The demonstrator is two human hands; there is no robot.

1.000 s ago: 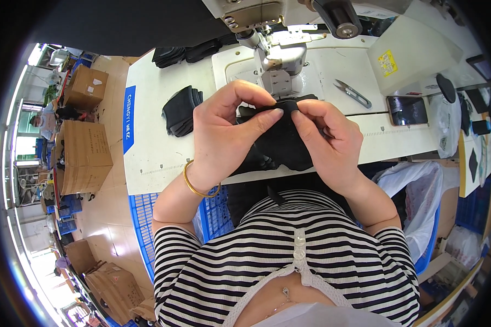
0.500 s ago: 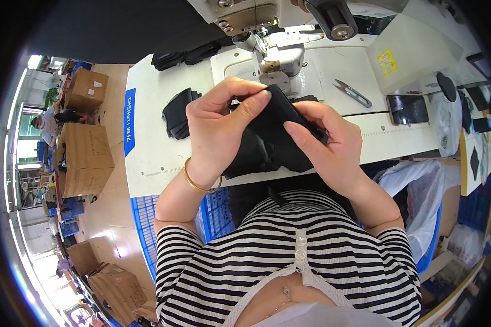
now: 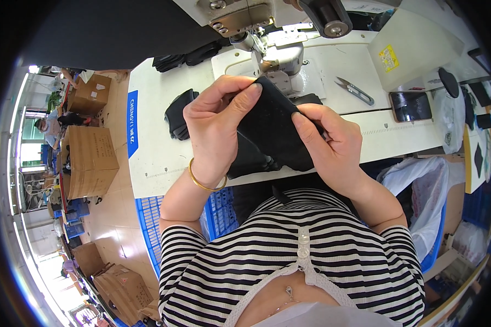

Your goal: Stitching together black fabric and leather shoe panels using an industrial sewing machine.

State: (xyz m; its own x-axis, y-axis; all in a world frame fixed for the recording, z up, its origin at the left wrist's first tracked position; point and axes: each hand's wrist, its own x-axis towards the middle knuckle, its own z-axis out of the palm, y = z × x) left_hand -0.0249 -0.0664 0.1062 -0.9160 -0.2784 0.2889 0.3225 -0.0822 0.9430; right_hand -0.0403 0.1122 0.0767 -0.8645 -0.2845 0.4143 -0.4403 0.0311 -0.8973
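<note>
A piece of black fabric [image 3: 273,125] is stretched between my two hands in front of the sewing machine [image 3: 278,54]. My left hand [image 3: 221,117] pinches its upper left corner between thumb and fingers. Lower on the right, my right hand [image 3: 330,141] grips the same upper edge, its thumb lying on the fabric. Below, the cloth hangs over the front edge of the white sewing table [image 3: 174,174]. The machine's needle area is just beyond the fabric, which partly hides it.
Folded black pieces [image 3: 180,114] lie on the table's left, with more behind. Thread snips [image 3: 355,91] and a phone [image 3: 410,107] rest at right, near a translucent bin [image 3: 409,54]. Blue baskets [image 3: 221,207] stand under the table; cardboard boxes [image 3: 90,161] are on the floor at left.
My left hand has shifted slightly left, and the fabric's upper edge is spread wider between my hands. My right thumb has moved up to that edge.
</note>
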